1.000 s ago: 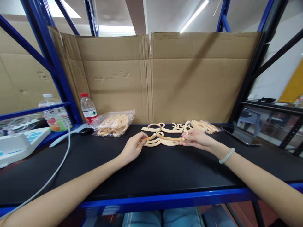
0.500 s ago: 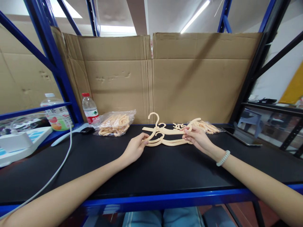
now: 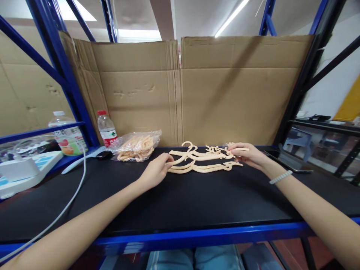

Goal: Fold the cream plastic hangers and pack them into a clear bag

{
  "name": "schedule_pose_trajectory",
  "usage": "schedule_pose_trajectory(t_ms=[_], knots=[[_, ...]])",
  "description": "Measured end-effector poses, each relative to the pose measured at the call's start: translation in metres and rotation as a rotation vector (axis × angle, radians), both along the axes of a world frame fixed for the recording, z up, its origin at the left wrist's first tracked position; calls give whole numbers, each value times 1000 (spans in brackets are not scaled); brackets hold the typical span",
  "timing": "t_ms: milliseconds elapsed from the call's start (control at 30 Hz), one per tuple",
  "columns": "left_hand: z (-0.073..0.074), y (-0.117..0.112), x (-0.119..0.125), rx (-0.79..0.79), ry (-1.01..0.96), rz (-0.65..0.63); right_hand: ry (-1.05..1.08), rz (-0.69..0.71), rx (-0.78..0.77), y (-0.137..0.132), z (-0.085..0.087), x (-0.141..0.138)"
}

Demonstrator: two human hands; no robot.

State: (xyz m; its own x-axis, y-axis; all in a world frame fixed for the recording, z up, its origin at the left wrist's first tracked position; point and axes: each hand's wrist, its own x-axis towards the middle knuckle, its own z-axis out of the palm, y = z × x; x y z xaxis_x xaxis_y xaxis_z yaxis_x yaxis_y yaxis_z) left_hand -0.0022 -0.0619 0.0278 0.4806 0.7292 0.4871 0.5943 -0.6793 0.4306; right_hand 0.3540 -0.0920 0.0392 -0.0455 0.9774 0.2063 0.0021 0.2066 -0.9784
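Note:
My left hand [image 3: 155, 168] pinches the left end of a beige plastic clothes hanger [image 3: 180, 160], whose hook [image 3: 189, 143] rises above the others. To the right, my right hand [image 3: 247, 154] has its fingers closed round another curved beige hanger piece [image 3: 241, 149]. Whether the two held pieces are joined cannot be made out. Behind the held hanger lies a second hanger [image 3: 209, 156] on the black tabletop [image 3: 197, 202]. Nearer to me are stacked hangers [image 3: 208, 170], their right ends below my right hand. Small branching beige pieces [image 3: 213, 149] lie at the back, partly overlapped.
A clear bag of beige parts [image 3: 137, 146] and a red-capped bottle [image 3: 107, 129] stand back left. A white cable [image 3: 75, 195] crosses the left side near a power strip [image 3: 30, 172]. A dark flat device [image 3: 289, 163] lies back right. Cardboard [image 3: 239, 97] walls the rear.
My right hand has moved right and slightly back with its hanger piece, uncovering the right ends of the front hangers. The hook by my left hand has tipped lower and to the right.

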Motion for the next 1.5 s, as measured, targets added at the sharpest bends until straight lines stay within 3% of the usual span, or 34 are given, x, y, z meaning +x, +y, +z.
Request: schedule_pose_trajectory(t_ms=[233, 433, 633, 867, 1300, 1400, 1500], knots=[[18, -3, -9, 141, 296, -134, -496, 192, 31, 2, 5, 26], [16, -5, -8, 139, 478, -183, -773, 293, 57, 7, -4, 24], [7, -5, -7, 137, 485, -179, -920, 223, 84, 12, -13, 22], [-1, 0, -8, 187, 451, -150, -1008, 172, 131, 12, -11, 22], [-1, -1, -6, 244, 413, -103, -1108, 52, 216, 13, -13, 20], [-2, 1, -6, 241, 408, -103, -1119, -34, 249, 16, -14, 22], [-3, 1, -5, 240, 384, -114, -1093, -207, 305, 18, -13, 26]])
